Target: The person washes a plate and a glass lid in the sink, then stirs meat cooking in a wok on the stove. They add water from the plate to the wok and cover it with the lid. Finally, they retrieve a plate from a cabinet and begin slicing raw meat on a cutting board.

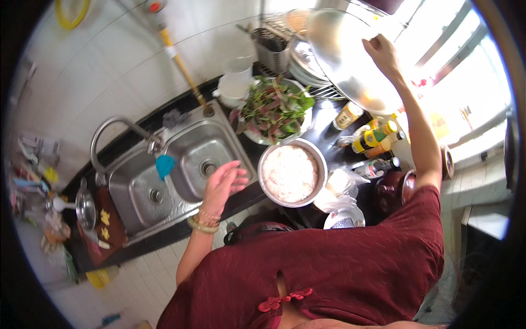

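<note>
Over the edge of the sink's right basin, my left hand (225,183) is held in the air, fingers apart and nothing in them. My raised right hand (382,53) is closed on a large, shiny metal lid (341,53), tilted up at the back right; whether by a knob or the rim I cannot tell. Right of my left hand stands a round metal pot (263,181) holding a pale, whitish food (291,172) that is overexposed. Behind the pot, a bowl (306,123) is heaped with green and purple leafy vegetables (275,109).
A double steel sink (141,181) with a curved faucet (107,123) lies left. Sauce bottles (372,140), a plastic bag (341,185) and a dark glazed jar (388,191) stand right of the pot. A chopping board (113,230) carries yellow pieces (105,224) at far left.
</note>
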Motion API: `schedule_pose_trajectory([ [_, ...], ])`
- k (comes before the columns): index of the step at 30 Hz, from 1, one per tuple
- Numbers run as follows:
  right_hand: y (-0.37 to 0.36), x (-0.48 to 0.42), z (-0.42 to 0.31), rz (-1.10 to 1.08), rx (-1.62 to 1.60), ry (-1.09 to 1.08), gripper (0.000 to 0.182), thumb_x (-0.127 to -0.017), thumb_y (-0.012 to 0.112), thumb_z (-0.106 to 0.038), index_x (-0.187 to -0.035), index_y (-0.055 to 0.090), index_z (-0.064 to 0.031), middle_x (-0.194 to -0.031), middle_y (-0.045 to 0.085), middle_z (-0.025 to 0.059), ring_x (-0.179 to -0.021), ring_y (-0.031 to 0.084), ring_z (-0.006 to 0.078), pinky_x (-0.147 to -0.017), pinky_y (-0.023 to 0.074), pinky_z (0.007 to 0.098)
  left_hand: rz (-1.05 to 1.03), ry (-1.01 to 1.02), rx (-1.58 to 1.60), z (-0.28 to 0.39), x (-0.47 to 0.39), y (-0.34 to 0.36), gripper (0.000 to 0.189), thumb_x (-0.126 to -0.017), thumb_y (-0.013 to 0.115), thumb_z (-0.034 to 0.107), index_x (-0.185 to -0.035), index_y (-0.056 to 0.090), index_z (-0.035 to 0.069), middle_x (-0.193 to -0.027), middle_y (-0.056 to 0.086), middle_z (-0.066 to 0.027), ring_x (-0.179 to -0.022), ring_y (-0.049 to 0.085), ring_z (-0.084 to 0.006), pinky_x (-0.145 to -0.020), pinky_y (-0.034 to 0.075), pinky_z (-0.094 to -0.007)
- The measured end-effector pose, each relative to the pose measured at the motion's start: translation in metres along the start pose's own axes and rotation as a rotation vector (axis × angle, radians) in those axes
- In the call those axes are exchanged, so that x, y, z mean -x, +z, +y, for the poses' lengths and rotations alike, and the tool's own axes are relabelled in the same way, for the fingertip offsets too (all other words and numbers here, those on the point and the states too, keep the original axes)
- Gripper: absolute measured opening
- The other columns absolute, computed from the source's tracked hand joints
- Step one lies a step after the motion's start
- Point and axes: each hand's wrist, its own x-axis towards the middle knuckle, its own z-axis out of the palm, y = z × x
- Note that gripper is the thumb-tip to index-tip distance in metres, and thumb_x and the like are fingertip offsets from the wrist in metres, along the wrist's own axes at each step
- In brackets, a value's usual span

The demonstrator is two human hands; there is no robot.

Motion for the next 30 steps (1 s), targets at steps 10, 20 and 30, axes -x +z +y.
schedule_pose_trajectory([
  [10, -0.011, 0.164, -0.222, -0.197, -0.400, 0.077, 0.030, -0.091, 0.060, -0.031, -0.082, 0.058, -0.0021, -0.064, 0.044, -0.0029, -0.059, 0.040, 0.0070, -0.055, 0.0363, 0.0261, -0.367, -0.096, 0.191, -0.027, 0.017, -0.017, 0.086, -0.093, 0.056, 0.052, -0.149, 0.018, -0.001, -0.142, 0.040, -0.0175, -0.129, 0.044, -0.0250, -0.103, 0.041, -0.0383],
  [20, 0.170, 0.329, -0.436, -1.022, -1.846, 1.081, 0.035, -0.096, 0.050, -0.047, -0.090, 0.057, -0.0130, -0.064, 0.039, -0.0051, -0.053, 0.034, 0.0077, -0.050, 0.0290, 0.0232, -0.327, -0.058, 0.897, -0.050, 0.147, -0.203, 0.057, -0.101, 0.045, 0.032, -0.150, 0.024, 0.012, -0.146, 0.040, -0.0210, -0.129, 0.046, -0.0380, -0.100, 0.047, -0.0470],
  [30, 0.365, 0.403, -0.433, -1.341, -1.227, -0.041, 0.036, -0.096, 0.053, -0.036, -0.119, 0.059, -0.0075, -0.102, 0.064, 0.0071, -0.082, 0.060, 0.0167, -0.076, 0.0503, 0.0339, 0.434, 0.162, 0.639, -0.049, 0.265, -0.306, 0.044, -0.100, 0.045, 0.019, -0.141, 0.038, 0.007, -0.131, 0.054, -0.0241, -0.109, 0.061, -0.0412, -0.083, 0.058, -0.0458],
])
